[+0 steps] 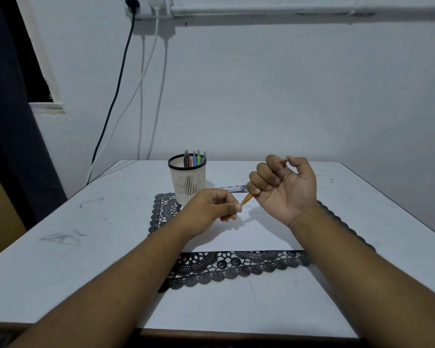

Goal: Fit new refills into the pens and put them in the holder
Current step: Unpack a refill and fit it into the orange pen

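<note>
Right hand (284,187) fists the orange pen (248,197), left hand (211,207) pinches its tip; light, slick, so grip mid-barrel.

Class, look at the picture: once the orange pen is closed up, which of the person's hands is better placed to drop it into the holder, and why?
Right. The right hand already grips the orange pen along its barrel, while the left hand only pinches its tip. The holder stands just beyond the left hand, probably an easy reach for the right.

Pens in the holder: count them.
5, upright together at the back right of the holder: dark, red, blue, green, purple. Others may be hidden.
</note>
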Available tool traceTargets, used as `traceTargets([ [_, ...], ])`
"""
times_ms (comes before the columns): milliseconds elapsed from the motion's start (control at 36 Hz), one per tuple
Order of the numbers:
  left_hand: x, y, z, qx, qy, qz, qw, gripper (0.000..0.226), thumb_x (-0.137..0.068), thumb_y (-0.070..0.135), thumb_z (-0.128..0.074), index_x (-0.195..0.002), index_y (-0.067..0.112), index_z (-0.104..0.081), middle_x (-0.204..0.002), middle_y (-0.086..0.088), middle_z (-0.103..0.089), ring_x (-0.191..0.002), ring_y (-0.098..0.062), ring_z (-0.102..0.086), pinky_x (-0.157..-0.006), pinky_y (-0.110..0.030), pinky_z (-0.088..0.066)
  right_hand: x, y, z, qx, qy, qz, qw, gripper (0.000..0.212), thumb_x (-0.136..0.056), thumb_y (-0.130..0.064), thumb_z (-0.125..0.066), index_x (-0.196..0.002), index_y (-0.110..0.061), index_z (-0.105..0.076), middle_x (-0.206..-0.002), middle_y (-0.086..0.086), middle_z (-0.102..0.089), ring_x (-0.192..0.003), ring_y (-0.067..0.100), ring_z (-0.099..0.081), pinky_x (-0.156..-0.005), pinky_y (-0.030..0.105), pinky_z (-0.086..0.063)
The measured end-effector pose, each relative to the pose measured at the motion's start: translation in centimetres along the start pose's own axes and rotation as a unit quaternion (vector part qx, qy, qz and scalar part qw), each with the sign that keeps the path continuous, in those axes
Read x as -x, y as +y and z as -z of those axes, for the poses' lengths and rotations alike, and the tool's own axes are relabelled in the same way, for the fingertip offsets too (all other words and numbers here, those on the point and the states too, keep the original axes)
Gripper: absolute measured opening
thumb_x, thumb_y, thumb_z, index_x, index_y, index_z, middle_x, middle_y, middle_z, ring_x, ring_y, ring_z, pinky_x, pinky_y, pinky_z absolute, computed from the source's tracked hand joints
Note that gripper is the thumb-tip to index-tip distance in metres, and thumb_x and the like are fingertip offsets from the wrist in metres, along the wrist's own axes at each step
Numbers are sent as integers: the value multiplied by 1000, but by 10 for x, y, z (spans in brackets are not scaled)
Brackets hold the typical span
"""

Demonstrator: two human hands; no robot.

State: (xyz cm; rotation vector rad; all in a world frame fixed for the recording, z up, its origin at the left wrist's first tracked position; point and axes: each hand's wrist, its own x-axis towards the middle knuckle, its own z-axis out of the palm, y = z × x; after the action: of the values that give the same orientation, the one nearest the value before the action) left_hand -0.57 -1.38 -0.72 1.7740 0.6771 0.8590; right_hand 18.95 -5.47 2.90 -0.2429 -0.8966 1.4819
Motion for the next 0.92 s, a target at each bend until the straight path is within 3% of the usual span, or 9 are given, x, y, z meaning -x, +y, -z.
traceTargets([
  [444, -1, -1, 1, -3, -3, 1, 1000, 13, -92, 9, -74, -80, 13, -72, -72, -5, -68, -67, -17, -54, -70, -28, -46, -1, 2, 1, 3, -3, 11, 1000, 28, -84, -36, -38, -65, -20, -24, -61, -1, -16, -58, 18, -16, -62, 34, -18],
  [917, 0, -1, 1, 9, -8, 1, 1000, 16, -92, 7, -73, -78, 14, -72, -71, -5, -67, -65, -15, -55, -68, -26, -47, -1, 2, 2, -9, -21, 3, 1000, 30, -85, -37, -41, -67, -20, -25, -62, -2, -18, -59, 18, -17, -62, 34, -20],
])
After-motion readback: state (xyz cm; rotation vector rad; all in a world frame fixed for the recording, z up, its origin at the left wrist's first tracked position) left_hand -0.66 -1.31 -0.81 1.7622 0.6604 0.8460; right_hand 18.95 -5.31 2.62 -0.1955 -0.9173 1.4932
